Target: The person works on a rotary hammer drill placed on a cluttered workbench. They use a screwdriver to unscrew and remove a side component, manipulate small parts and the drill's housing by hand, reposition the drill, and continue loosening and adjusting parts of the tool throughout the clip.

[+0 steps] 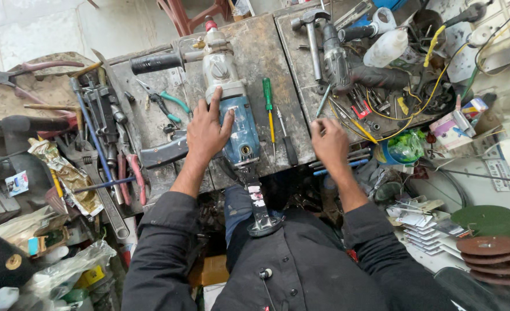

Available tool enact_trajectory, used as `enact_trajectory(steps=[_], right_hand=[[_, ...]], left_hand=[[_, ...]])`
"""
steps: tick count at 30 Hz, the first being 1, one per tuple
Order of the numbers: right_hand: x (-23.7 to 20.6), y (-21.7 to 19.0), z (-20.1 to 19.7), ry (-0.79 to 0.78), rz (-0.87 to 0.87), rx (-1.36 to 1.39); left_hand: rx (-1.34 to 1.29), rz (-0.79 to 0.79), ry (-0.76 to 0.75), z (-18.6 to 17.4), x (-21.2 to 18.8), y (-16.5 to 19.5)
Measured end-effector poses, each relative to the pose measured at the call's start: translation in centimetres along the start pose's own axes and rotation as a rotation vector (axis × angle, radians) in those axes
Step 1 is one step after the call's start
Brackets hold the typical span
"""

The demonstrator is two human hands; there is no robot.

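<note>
A large blue and grey power drill [232,109] lies lengthwise on the worn metal workbench [266,52], its black side handle [157,62] sticking out to the left. My left hand [207,131] rests flat on the drill's body, fingers spread. My right hand [328,141] hovers at the bench's front edge to the right, fingers curled, close to a black-handled tool [286,141]; whether it grips anything I cannot tell. A green-handled screwdriver [268,106] lies between the drill and my right hand.
Pliers with green grips [168,103], wrenches and a vice-like tool [102,115] crowd the left bench. A hammer [312,40], another drill [341,63], a white bottle [386,49] and yellow wire [427,86] lie at the right. Grinding discs [491,256] stack at lower right.
</note>
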State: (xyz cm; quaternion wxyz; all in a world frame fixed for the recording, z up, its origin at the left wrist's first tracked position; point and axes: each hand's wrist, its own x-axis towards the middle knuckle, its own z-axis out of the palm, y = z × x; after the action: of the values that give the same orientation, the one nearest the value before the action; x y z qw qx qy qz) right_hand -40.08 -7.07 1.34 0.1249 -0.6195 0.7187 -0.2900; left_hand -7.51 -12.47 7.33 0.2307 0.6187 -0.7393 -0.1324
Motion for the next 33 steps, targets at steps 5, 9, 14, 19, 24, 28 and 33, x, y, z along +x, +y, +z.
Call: enact_trajectory(steps=[5, 9, 14, 19, 24, 28, 33], right_hand=[[3.1, 4.3, -3.6, 0.128, 0.044, -0.042], [3.1, 4.9, -3.2, 0.109, 0.077, -0.014], [3.3, 4.6, -1.7, 0.084, 0.041, -0.05], [4.0, 5.0, -2.2, 0.1, 0.049, -0.042], [4.3, 5.7, -2.6, 0.061, 0.099, -0.099], [4.8, 6.7, -1.8, 0.052, 0.033, -0.206], [5.4, 7.7, -0.7, -0.029, 0.122, -0.32]], left_hand=[[0.009, 0.023, 0.031, 0.2, 0.1, -0.2], [0.0, 0.001, 0.019, 0.1, 0.1, -0.3], [-0.001, -0.006, 0.019, 0.2, 0.3, -0.5], [0.025, -0.003, -0.001, 0.4, 0.4, -0.6], [0.023, -0.006, 0.003, 0.4, 0.2, -0.7], [0.015, 0.001, 0.013, 0.6, 0.4, -0.7], [-0.004, -0.016, 0.006, 0.6, 0.4, -0.7]])
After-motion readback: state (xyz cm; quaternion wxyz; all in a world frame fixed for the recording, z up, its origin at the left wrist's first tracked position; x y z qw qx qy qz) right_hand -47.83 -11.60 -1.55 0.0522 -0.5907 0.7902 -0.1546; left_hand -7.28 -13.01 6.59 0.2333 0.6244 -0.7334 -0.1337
